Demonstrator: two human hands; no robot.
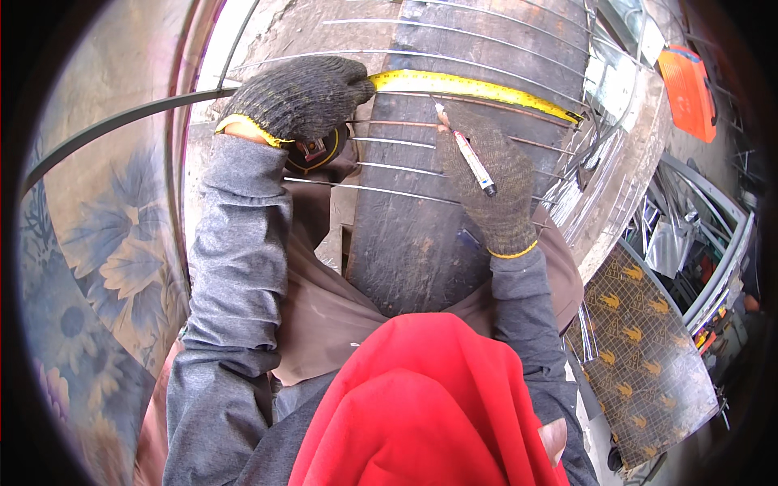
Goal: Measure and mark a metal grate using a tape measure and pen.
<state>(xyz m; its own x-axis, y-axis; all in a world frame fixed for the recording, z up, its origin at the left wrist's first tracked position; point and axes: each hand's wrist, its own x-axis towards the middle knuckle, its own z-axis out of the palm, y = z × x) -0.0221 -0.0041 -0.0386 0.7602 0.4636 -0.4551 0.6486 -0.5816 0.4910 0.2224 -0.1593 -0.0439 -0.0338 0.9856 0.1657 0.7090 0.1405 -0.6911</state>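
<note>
My left hand point(296, 99), in a dark knitted glove with a yellow cuff, is closed on a tape measure point(470, 83). Its yellow blade runs out from my fingertips to the right, the hooked end lying over the thin metal rods point(397, 169). The dark case shows partly below my palm. In my right hand point(494, 194), gloved the same way, is a white and red marker pen point(473, 160) with a dark end. Its pale tip points up toward the blade, apart from it. The rods lie side by side across a dark board point(397, 251).
A dark curved bar point(121, 117) reaches in from the left, past a floral-patterned sheet point(113, 235). At right are an orange case point(687, 91), a bundle of silvery strips point(579, 198), a frame holding metal scraps point(668, 239) and a patterned panel point(640, 364).
</note>
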